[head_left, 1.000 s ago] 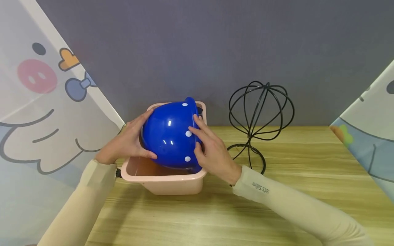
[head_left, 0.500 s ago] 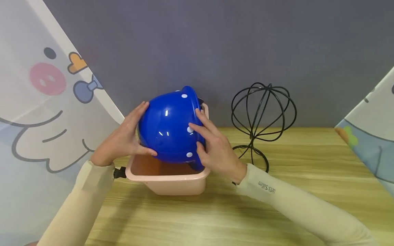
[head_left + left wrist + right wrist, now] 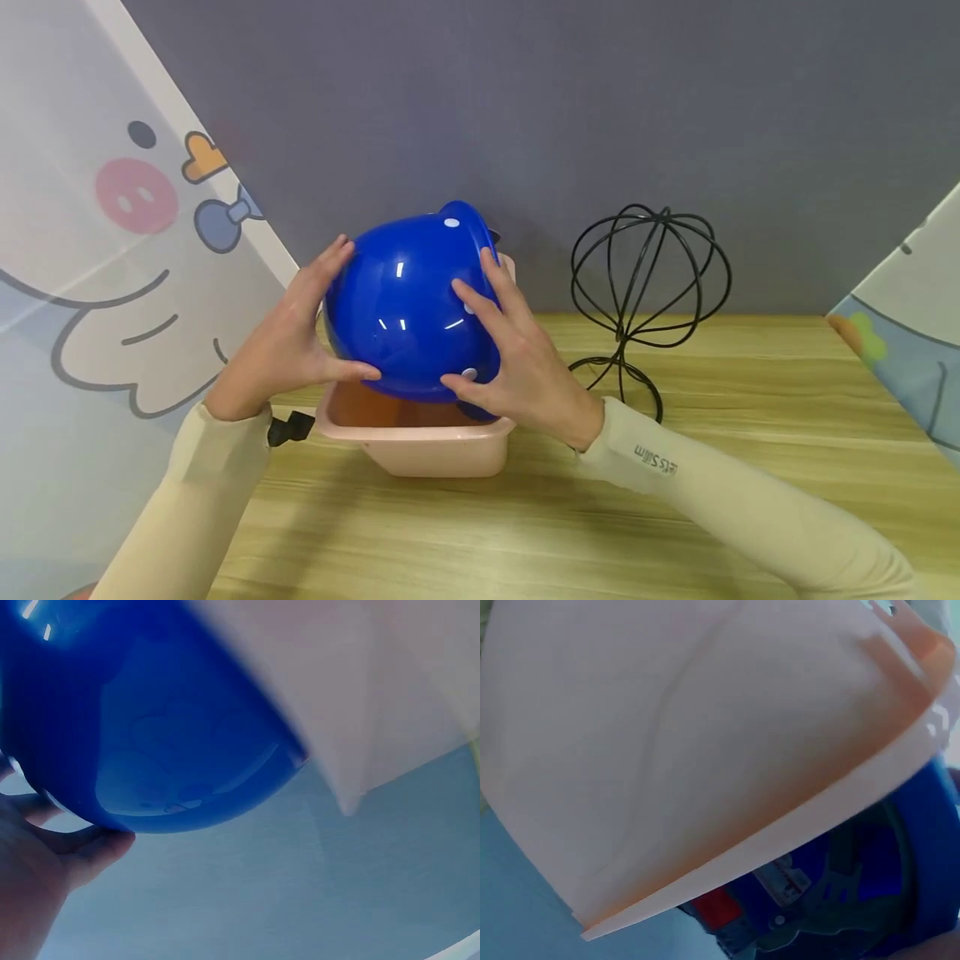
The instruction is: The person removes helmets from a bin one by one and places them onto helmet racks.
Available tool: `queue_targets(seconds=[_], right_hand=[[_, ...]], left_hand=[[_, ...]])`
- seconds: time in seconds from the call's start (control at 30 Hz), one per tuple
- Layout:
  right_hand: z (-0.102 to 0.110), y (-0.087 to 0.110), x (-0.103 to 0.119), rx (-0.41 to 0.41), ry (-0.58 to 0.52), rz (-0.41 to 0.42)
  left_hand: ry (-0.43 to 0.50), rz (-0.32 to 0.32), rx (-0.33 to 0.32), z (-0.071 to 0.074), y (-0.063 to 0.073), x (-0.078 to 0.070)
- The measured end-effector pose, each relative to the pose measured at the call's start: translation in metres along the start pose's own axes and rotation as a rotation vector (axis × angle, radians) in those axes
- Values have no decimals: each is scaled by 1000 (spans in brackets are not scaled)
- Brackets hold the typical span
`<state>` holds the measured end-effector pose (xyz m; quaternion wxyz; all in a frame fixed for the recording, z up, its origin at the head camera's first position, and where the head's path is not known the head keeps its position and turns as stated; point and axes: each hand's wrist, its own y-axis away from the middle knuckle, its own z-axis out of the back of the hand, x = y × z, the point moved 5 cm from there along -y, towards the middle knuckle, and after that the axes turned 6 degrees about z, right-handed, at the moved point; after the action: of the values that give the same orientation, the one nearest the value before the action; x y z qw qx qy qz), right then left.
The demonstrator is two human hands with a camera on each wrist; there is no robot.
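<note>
A glossy blue hard hat (image 3: 405,308) with white dots along its edge lies tilted on its side above the mouth of a pink plastic bin (image 3: 442,454). My left hand (image 3: 288,337) holds the rounded crown, thumb in front and fingers behind. Against the brim side, my right hand (image 3: 525,358) grips with spread, bent fingers. In the left wrist view the smooth hard hat (image 3: 195,742) hangs beside the blurred bin (image 3: 330,690). From the right wrist, the dark inner harness (image 3: 840,900) shows past the bin's rim; most of that hand is hidden there.
A black wire stand (image 3: 651,283) with a globe-shaped top is to the right of the bin on the wood-grain table (image 3: 480,533). Behind it rises a grey panel (image 3: 570,108). Cartoon-printed panels (image 3: 97,275) close in the left and right sides.
The hard hat has risen out of the bin and moved slightly left, held by both hands. Its brim side has turned a little, and the right fingers have spread wider.
</note>
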<state>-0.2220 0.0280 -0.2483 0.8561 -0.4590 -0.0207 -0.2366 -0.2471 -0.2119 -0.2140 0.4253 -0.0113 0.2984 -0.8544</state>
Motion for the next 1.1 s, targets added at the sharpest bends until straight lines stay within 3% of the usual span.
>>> queue_targets(seconds=[0.27, 0.67, 0.83, 0.93, 1.1], right_hand=[[2, -3, 1, 19, -22, 19], [13, -7, -1, -23, -66, 29], [22, -10, 2, -79, -95, 93], [28, -12, 4, -100, -109, 120], [39, -13, 8, -126, -120, 166]], left_hand=[[-11, -39, -50, 18, -1, -18], [-24, -83, -129, 30, 0, -36], [35, -186, -149, 39, 2, -48], [79, -263, -180, 47, 3, -61], [109, -338, -220, 56, 4, -82]])
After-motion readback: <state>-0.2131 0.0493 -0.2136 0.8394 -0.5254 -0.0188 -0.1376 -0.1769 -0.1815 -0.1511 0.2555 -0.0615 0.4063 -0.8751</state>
